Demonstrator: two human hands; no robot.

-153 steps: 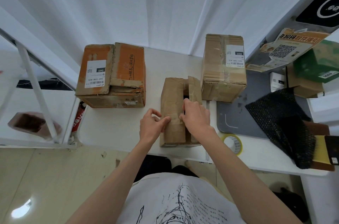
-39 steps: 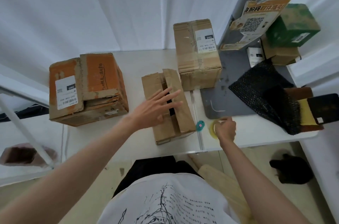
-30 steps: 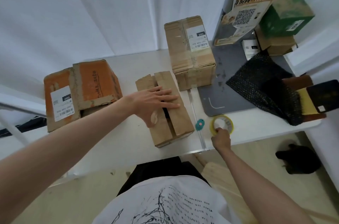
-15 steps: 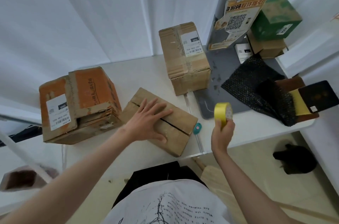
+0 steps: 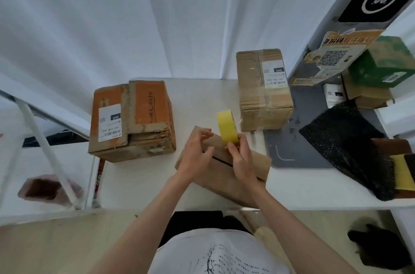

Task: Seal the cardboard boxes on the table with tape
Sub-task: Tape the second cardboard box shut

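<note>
Only one view: head cam, worn by the person, looked forward and steeply down at the white table point(image 5: 202, 98) from close above, wide-angle, own torso at bottom.

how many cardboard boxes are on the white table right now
3: the orange box at the left, the tall labelled box at the back right, and the plain box under both hands. More boxes sit on the shelf, off the table.
</note>
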